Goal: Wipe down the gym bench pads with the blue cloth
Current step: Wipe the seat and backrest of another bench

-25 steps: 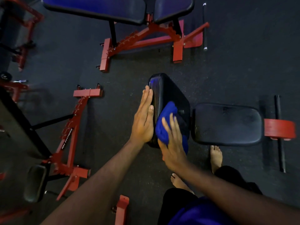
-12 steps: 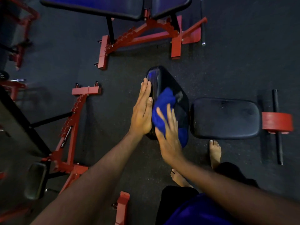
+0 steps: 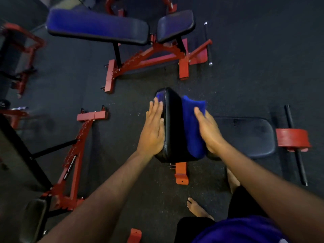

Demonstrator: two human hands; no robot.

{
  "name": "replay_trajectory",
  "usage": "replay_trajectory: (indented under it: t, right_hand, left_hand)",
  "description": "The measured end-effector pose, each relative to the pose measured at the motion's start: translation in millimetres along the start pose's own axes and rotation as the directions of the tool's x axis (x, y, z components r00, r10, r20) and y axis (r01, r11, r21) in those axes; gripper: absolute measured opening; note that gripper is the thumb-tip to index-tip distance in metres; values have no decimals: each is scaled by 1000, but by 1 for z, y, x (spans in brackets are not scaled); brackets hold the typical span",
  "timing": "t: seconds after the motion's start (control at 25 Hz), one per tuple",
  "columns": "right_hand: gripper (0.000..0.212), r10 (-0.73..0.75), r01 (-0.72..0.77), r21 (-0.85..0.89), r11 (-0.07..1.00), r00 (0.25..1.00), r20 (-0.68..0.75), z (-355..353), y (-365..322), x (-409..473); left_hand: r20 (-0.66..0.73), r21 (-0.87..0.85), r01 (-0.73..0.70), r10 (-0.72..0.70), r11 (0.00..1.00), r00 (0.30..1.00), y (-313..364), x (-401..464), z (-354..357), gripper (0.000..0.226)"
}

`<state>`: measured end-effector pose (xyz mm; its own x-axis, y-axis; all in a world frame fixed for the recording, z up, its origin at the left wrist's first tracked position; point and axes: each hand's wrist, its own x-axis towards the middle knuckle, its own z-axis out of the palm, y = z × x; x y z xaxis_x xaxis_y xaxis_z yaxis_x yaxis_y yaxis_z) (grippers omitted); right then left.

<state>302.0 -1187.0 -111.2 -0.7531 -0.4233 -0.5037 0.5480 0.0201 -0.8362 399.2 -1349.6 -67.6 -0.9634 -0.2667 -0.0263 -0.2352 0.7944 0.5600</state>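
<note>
Directly below the camera, a raised black padded backrest [image 3: 172,123] of a red-framed gym bench stands nearly upright, seen from its top edge down. The left hand [image 3: 152,130] lies flat against the backrest's left side, fingers straight and together, tips near the top corner. The right hand [image 3: 207,130] presses a deep blue cloth [image 3: 192,123] against the backrest's right face; its fingers are mostly extended over the fabric, so the cloth is pinned under the palm, and the picture does not show whether any finger curls round it. The cloth runs in a long strip from near the top edge of the backrest to near its bottom edge, a loose corner sticking out past the fingertips. Just right of the backrest lies the bench's flat black seat pad [image 3: 249,137], with a red foot bracket [image 3: 292,140] beyond it. Two bare feet stand on the dark rubber floor [image 3: 245,76] near the bench's lower edge. Farther off stands a second bench with blue-tinted pads [image 3: 98,26] on a red frame.
</note>
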Motion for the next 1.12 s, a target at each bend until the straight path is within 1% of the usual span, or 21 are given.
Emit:
replay_trajectory:
  t: [0.04, 0.08, 0.16, 0.24, 0.28, 0.36, 0.4, 0.44, 0.48, 0.52, 0.56, 0.6, 0.68, 0.8, 0.88, 0.96, 1.0, 1.12]
  right_hand:
    - [26, 50, -47, 57, 997, 997, -54, -18, 5, -6]
    - [26, 70, -61, 91, 994, 992, -108, -35, 8, -12]
    - [27, 59, -39, 96, 995, 974, -219, -55, 12, -6]
    - [26, 67, -36, 121, 992, 962, -264, -48, 16, 11]
    - [32, 65, -41, 102, 994, 967, -248, -36, 18, 19]
    - [53, 31, -27, 39, 999, 992, -119, -5, 22, 32]
    - [54, -9, 9, 12, 1000, 1000, -26, 12, 25, 36]
    - [52, -56, 57, -43, 997, 998, 34, 24, 28, 38]
    - [51, -97, 104, -136, 985, 994, 58, 32, 33, 42]
    - [52, -120, 130, -239, 962, 991, 57, 36, 37, 46]
    - [53, -145, 153, -303, 941, 988, 48, 36, 41, 49]
    - [54, -169, 172, -317, 933, 985, 35, 35, 47, 56]
    - [56, -176, 172, -253, 952, 984, 6, 34, 59, 75]
    - [56, -26, 18, -147, 989, 998, -52, 24, 77, 89]
    - [56, 71, -80, -96, 992, 993, -92, 17, 100, 67]
    - [57, 164, -172, -76, 982, 981, -99, 17, 115, 35]
    - [58, 165, -173, -80, 982, 981, -98, 19, 115, 26]
    - [57, -39, 23, -156, 988, 994, -106, 30, 88, 53]
  left_hand:
    - [37, 58, -58, 56, 997, 998, 0, 9, -7, 56]
    - [68, 92, -94, 88, 991, 994, -1, 22, -13, 57]
    - [108, 125, -105, 91, 987, 990, -2, 45, -19, 59]
    - [120, 130, -113, 98, 985, 988, -6, 57, -13, 61]
    - [116, 123, -122, 108, 985, 987, -10, 58, -9, 61]
    - [111, 114, -136, 123, 984, 986, -16, 59, -5, 59]
    - [108, 113, -139, 126, 984, 986, -19, 61, -4, 58]
    - [105, 111, -138, 127, 984, 986, -21, 61, -5, 57]
    - [99, 110, -140, 129, 984, 987, -22, 62, -5, 56]
    - [95, 107, -143, 133, 984, 987, -22, 64, -4, 56]
    - [94, 102, -144, 135, 984, 986, -23, 64, -3, 56]
    - [93, 100, -150, 140, 984, 986, -24, 64, -3, 56]
    - [92, 96, -155, 147, 983, 985, -25, 65, -3, 55]
    - [87, 76, -144, 137, 987, 987, -25, 65, -3, 55]
    - [92, 74, -145, 138, 987, 986, -23, 64, -3, 55]
    - [89, 72, -143, 137, 987, 987, -23, 64, -4, 55]
    - [90, 75, -145, 139, 987, 986, -23, 65, -4, 55]
    - [84, 73, -155, 148, 985, 985, -23, 65, -4, 55]
